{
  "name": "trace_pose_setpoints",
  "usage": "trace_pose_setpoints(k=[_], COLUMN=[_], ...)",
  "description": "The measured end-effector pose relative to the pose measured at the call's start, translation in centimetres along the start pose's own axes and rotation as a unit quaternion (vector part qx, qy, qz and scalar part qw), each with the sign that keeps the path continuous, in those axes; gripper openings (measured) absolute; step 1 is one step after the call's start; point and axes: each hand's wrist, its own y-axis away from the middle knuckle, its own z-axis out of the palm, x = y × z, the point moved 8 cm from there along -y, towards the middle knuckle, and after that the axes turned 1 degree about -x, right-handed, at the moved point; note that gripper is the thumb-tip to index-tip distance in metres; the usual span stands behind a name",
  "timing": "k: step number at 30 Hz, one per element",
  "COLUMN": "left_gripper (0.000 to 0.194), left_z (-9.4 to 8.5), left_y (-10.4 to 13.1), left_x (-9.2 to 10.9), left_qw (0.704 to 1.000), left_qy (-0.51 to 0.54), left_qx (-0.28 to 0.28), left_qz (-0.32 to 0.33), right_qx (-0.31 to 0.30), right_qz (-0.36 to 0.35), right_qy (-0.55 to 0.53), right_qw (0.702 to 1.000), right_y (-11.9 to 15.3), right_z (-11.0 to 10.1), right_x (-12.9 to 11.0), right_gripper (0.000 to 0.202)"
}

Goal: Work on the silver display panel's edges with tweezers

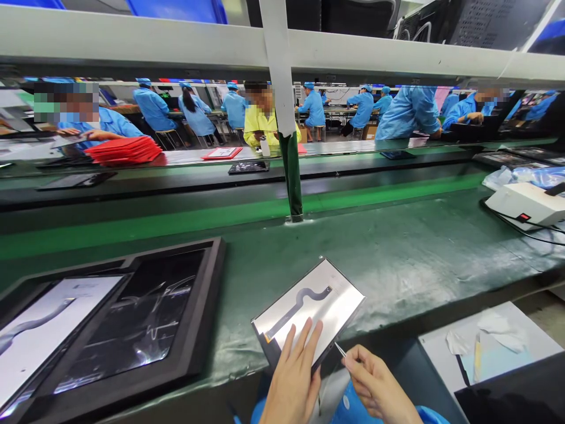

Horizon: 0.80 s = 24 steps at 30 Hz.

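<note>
A flat display panel [324, 294] with a silvery back lies tilted at the front edge of the green bench. A dark, curved flex cable [301, 303] runs across its back. My left hand [296, 371] rests on the panel's lower part, fingers stretched out and slightly spread. In my right hand [375, 380], closed fingers pinch metal tweezers [339, 350], whose tip is at the panel's lower right edge. Whether the tip grips anything is too small to tell.
To the left, a black foam tray [207, 318] holds another display panel [57, 330]. A white box-shaped device [527, 203] with a cable stands at right. A post [293, 182] rises behind the bench. Lower right lies a grey board [445, 347] with crumpled film. Co-workers sit beyond the conveyor.
</note>
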Motion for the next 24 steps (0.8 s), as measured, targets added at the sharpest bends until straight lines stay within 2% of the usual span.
trace_pose_setpoints(k=[6, 14, 18, 24], left_gripper=[0.076, 0.078, 0.077, 0.077], left_z=[0.2, 0.2, -0.1, -0.1], left_y=[0.1, 0.0, -0.1, 0.0], left_x=[-0.1, 0.0, 0.0, 0.1], left_qw=[1.0, 1.0, 1.0, 1.0], left_qy=[-0.005, 0.005, 0.007, 0.01], left_qx=[0.002, 0.007, 0.008, 0.011], left_qz=[-0.006, -0.011, -0.004, -0.019], right_qx=[0.008, -0.006, -0.03, -0.012], right_qz=[-0.029, 0.018, -0.008, -0.044], right_qy=[-0.004, 0.01, 0.025, 0.053], right_qw=[1.0, 1.0, 0.999, 0.998], right_y=[0.2, -0.1, 0.0, -0.4], right_z=[-0.2, -0.3, 0.0, -1.1], right_x=[-1.0, -0.1, -1.0, -0.8], right_gripper=[0.064, 0.065, 0.061, 0.064])
